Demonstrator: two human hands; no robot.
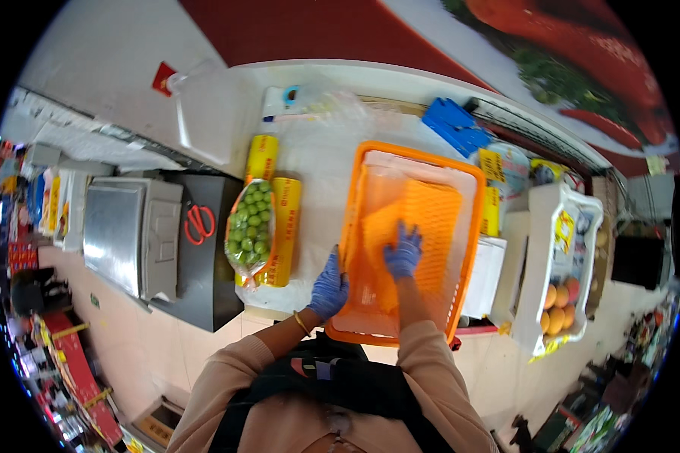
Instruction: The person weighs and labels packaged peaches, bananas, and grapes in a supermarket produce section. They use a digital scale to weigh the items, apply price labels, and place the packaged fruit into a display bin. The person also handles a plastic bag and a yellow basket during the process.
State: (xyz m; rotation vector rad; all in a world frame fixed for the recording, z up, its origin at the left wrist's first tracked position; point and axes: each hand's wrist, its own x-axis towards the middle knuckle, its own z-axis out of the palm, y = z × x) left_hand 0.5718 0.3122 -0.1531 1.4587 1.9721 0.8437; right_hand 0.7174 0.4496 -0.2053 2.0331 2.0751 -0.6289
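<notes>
An orange plastic crate (419, 156) stands on the counter in front of me, with an orange textured mat (436, 221) on its bottom. My left hand (327, 287), in a blue glove, grips the crate's left side near the front corner. Inside the crate, my right hand (403, 253), gloved in blue too, rests on the mat with its fingers spread and holds nothing. Left of the crate, a clear bag of green grapes (252, 223) lies against yellow printed boxes (287, 226).
Red-handled scissors (199, 224) lie on a dark surface beside a weighing scale (113, 226). A blue plastic item (456, 125) is at the back. Right of the crate are white papers (483, 277) and a white foam box (535, 283) holding orange fruit (558, 311).
</notes>
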